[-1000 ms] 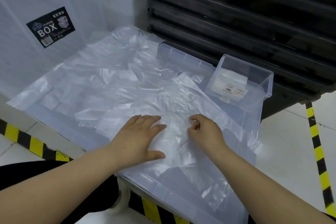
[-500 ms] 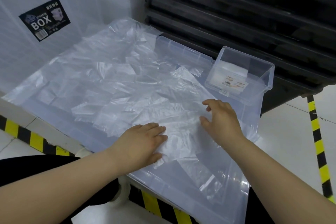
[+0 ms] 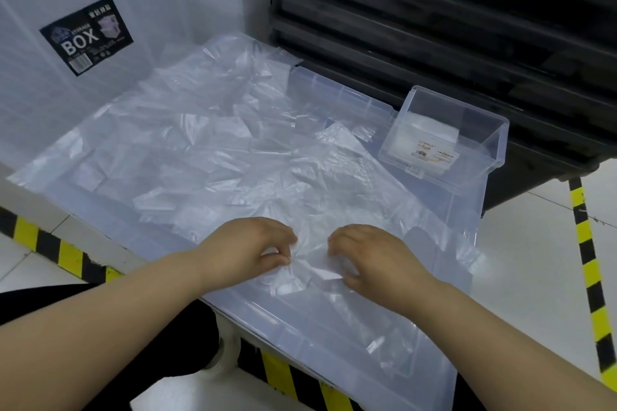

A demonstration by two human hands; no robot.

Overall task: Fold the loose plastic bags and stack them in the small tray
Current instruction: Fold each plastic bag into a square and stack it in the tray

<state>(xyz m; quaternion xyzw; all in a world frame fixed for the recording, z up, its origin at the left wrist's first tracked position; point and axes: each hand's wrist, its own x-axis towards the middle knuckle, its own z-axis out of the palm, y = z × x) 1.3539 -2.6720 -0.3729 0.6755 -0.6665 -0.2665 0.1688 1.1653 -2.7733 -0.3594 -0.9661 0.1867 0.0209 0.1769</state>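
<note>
Left grip (image 3: 248,248) and right grip (image 3: 377,257): each pinched on the same clear plastic bag (image 3: 309,265), fingers curled, close together near the front edge of the surface (image 3: 287,324). Loose bags (image 3: 200,150) lie spread beyond it, covering most of the surface. Small tray (image 3: 497,147) sits at the far right corner, well apart from both grips, and holds a folded stack (image 3: 424,130). Storage box (image 3: 86,35) far left; black crates (image 3: 434,27) behind.

Warehouse or factory storeroom, by the look of it: yellow-and-black striped hazard tape (image 3: 587,264) runs across the white floor tiles (image 3: 534,243), stacked black plastic crates (image 3: 434,27) stand at the back, and a large translucent plastic storage bin (image 3: 173,10) carries a black "BOX" label (image 3: 86,35).
</note>
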